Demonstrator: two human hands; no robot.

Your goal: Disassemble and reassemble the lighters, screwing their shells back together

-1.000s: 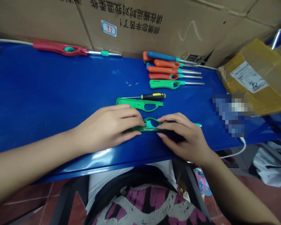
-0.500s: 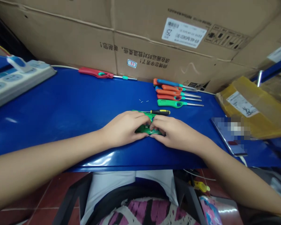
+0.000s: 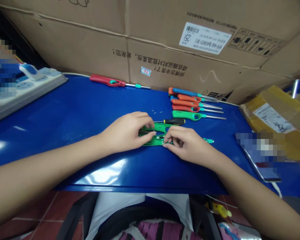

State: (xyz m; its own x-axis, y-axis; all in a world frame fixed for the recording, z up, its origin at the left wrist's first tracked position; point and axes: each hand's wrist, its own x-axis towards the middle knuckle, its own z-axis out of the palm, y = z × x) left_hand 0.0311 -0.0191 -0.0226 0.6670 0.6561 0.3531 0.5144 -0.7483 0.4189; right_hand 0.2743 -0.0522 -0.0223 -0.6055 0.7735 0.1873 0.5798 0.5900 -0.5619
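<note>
A green lighter casing [image 3: 156, 142] lies opened on the blue table, its two halves side by side. Dark and metal inner parts show between them. My left hand [image 3: 132, 131] closes around the left end of the casing, thumb over the inner parts. At the right end, my right hand [image 3: 183, 141] has thumb and fingertips pinched over the near half; what exactly they grip is hidden. A teal tip [image 3: 208, 140] sticks out beyond the right hand. Just behind the casing lies a black and yellow screwdriver [image 3: 175, 121], with several tiny screws [image 3: 155, 112] farther back.
Several assembled lighters [image 3: 195, 105] are stacked at the back right, and a red one [image 3: 107, 80] lies at the back left. A power strip [image 3: 40, 78] stands left. A phone [image 3: 260, 160] and a yellow-wrapped parcel [image 3: 275, 116] are on the right, a large carton [image 3: 90, 43] behind.
My hands have drawn apart, uncovering more of the opened green casing and its inner parts. The view has shifted slightly.
</note>
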